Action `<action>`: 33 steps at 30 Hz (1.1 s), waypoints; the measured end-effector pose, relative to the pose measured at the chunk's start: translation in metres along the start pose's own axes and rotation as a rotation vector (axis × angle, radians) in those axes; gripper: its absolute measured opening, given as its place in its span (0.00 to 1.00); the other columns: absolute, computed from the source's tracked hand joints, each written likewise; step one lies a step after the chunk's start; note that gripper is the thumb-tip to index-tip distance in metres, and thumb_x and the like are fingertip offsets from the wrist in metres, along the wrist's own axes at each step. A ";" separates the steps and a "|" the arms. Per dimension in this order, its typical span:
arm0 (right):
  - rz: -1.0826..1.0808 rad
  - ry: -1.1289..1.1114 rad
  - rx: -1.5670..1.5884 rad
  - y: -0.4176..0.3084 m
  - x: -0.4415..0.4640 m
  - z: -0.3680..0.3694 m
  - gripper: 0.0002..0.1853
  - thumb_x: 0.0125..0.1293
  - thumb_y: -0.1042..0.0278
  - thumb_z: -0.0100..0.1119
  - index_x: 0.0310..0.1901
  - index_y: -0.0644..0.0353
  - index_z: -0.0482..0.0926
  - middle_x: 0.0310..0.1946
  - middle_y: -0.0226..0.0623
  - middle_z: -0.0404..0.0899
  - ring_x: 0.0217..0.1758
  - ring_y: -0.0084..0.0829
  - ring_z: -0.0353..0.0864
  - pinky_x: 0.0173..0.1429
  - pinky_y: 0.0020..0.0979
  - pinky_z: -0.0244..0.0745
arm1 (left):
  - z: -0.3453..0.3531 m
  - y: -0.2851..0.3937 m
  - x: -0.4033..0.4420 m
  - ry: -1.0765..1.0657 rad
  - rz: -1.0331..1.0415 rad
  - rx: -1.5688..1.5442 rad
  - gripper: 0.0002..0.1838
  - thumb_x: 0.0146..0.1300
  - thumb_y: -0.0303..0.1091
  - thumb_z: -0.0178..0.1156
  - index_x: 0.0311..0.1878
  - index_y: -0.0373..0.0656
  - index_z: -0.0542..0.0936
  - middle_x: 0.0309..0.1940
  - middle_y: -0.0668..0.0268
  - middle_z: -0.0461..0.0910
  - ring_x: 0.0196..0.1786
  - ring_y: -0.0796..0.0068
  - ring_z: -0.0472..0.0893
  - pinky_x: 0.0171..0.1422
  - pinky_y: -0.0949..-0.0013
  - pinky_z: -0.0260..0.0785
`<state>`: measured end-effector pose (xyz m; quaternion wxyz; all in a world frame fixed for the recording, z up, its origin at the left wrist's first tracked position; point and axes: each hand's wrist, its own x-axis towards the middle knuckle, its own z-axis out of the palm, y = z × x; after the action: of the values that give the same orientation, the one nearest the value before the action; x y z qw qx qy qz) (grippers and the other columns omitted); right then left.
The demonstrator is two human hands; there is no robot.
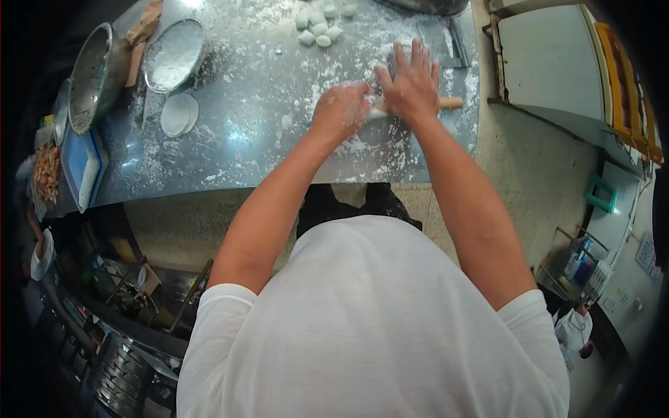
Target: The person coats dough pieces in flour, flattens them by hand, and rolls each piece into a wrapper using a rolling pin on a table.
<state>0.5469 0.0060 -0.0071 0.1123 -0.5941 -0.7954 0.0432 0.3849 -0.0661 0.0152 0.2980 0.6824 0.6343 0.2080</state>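
Note:
My left hand [340,109], dusted with flour, is closed with its fingers curled at the edge of a small white dough wrapper [378,111]. Most of that wrapper is hidden by my hands. Fingers spread and stretched forward, my right hand [412,83] lies palm down across a wooden rolling pin [451,102], whose end sticks out to the right. Farther up the floured metal table [244,132] is a group of several small dough pieces [318,29]. Flat round wrappers [179,115] lie stacked at the left.
A bowl of flour [174,56] and a large metal bowl [100,76] stand at the left. Beside them are a blue-and-white tray [83,167] and a container of chopped filling [47,174]. A white cabinet [550,63] stands to the right. Other people are partly visible at both sides.

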 end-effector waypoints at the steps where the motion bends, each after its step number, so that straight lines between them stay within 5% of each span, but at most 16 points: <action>1: -0.002 -0.017 0.006 0.000 -0.012 -0.007 0.36 0.72 0.39 0.50 0.76 0.48 0.65 0.79 0.49 0.55 0.83 0.49 0.52 0.83 0.51 0.41 | 0.001 -0.002 0.004 -0.052 0.013 0.026 0.14 0.66 0.36 0.59 0.50 0.39 0.83 0.42 0.47 0.84 0.48 0.45 0.83 0.56 0.49 0.73; 5: -0.100 -0.161 -0.001 0.022 -0.113 -0.027 0.33 0.70 0.42 0.54 0.73 0.48 0.71 0.77 0.46 0.60 0.81 0.51 0.55 0.81 0.54 0.47 | 0.003 -0.009 -0.016 -0.046 0.020 -0.040 0.14 0.66 0.38 0.60 0.49 0.39 0.82 0.42 0.48 0.84 0.47 0.45 0.83 0.55 0.50 0.73; 8: -0.113 -0.195 -0.008 0.022 -0.139 -0.034 0.33 0.69 0.43 0.55 0.72 0.47 0.72 0.77 0.47 0.61 0.80 0.54 0.57 0.80 0.55 0.48 | 0.003 -0.004 -0.038 -0.127 -0.206 -0.243 0.15 0.64 0.37 0.61 0.49 0.38 0.81 0.41 0.47 0.84 0.47 0.45 0.83 0.54 0.51 0.74; 13: -0.011 -0.139 -0.046 -0.004 -0.038 -0.015 0.35 0.71 0.39 0.50 0.75 0.48 0.67 0.79 0.49 0.55 0.83 0.53 0.51 0.82 0.56 0.43 | -0.004 0.008 -0.028 -0.186 -0.257 -0.193 0.13 0.64 0.35 0.59 0.47 0.37 0.81 0.41 0.46 0.84 0.50 0.44 0.82 0.58 0.49 0.72; 17: -0.028 -0.021 0.036 -0.005 -0.003 -0.001 0.36 0.72 0.38 0.47 0.76 0.49 0.64 0.80 0.49 0.54 0.83 0.51 0.50 0.83 0.54 0.39 | 0.000 0.004 0.001 0.106 -0.063 -0.106 0.11 0.64 0.35 0.61 0.46 0.40 0.82 0.41 0.49 0.84 0.49 0.45 0.83 0.56 0.49 0.73; 19: -0.028 -0.024 0.042 -0.004 -0.029 -0.011 0.35 0.72 0.41 0.50 0.75 0.49 0.67 0.79 0.48 0.57 0.82 0.52 0.51 0.83 0.55 0.41 | 0.000 -0.001 0.007 -0.117 -0.008 0.053 0.11 0.64 0.36 0.62 0.45 0.40 0.83 0.41 0.49 0.84 0.49 0.45 0.82 0.56 0.49 0.73; 21: -0.073 -0.107 0.005 0.005 -0.076 -0.020 0.33 0.70 0.43 0.53 0.73 0.48 0.70 0.78 0.46 0.59 0.82 0.52 0.53 0.82 0.55 0.43 | 0.005 -0.009 0.002 -0.096 0.027 0.087 0.13 0.65 0.36 0.61 0.48 0.39 0.82 0.41 0.49 0.84 0.49 0.45 0.82 0.56 0.51 0.73; 24: -0.138 -0.154 0.055 0.027 -0.151 -0.031 0.31 0.69 0.45 0.55 0.71 0.46 0.73 0.76 0.45 0.62 0.80 0.52 0.57 0.80 0.56 0.46 | 0.002 -0.003 -0.019 -0.100 -0.229 -0.211 0.12 0.65 0.35 0.61 0.47 0.37 0.79 0.40 0.49 0.83 0.45 0.47 0.82 0.52 0.52 0.73; 31: -0.036 -0.141 -0.029 -0.006 -0.040 -0.013 0.34 0.71 0.41 0.50 0.75 0.47 0.67 0.79 0.48 0.55 0.83 0.52 0.50 0.82 0.55 0.42 | -0.004 -0.003 -0.033 -0.201 -0.307 -0.211 0.15 0.65 0.38 0.62 0.49 0.37 0.80 0.39 0.50 0.84 0.43 0.48 0.84 0.51 0.53 0.74; 33: -0.020 -0.065 -0.018 -0.005 -0.016 0.000 0.35 0.72 0.40 0.49 0.76 0.47 0.65 0.80 0.48 0.54 0.83 0.51 0.49 0.83 0.55 0.40 | -0.004 0.000 -0.016 0.026 -0.171 -0.144 0.16 0.65 0.37 0.62 0.51 0.39 0.81 0.41 0.50 0.85 0.45 0.49 0.85 0.51 0.54 0.74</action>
<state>0.5464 -0.0104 -0.0078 0.0813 -0.5855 -0.8047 0.0540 0.3808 -0.0810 0.0198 0.3548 0.5998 0.6774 0.2356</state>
